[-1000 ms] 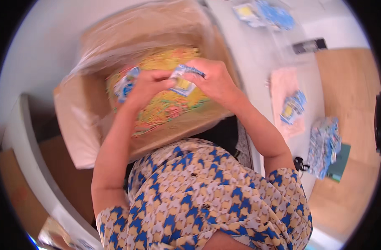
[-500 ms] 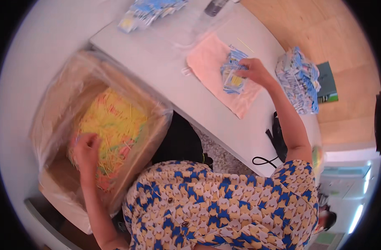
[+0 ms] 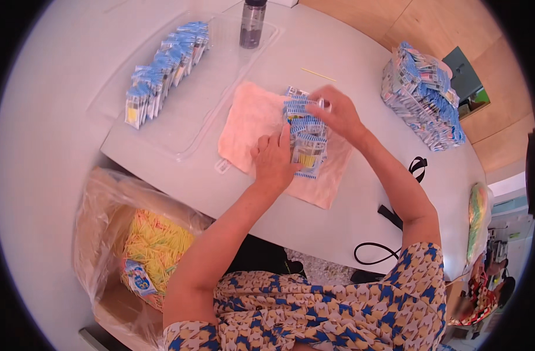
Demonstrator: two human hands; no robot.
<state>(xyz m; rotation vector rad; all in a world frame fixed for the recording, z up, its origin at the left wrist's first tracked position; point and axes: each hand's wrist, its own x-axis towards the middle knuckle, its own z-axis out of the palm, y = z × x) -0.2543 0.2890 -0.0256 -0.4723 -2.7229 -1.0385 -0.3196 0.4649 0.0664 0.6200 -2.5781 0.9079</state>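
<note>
Small clear packets (image 3: 306, 157) are lying overlapped on a pink cloth (image 3: 241, 120), showing blue-striped ends, blue print and yellow contents. The left hand (image 3: 273, 159) is resting with fingers spread along their left edge; the right hand (image 3: 337, 114) is arching over their far end, though whether it is pinching one I cannot tell. In the carton (image 3: 120, 305), a blue packet (image 3: 140, 279) with white printed marks is lying on yellow sticks (image 3: 153, 237).
</note>
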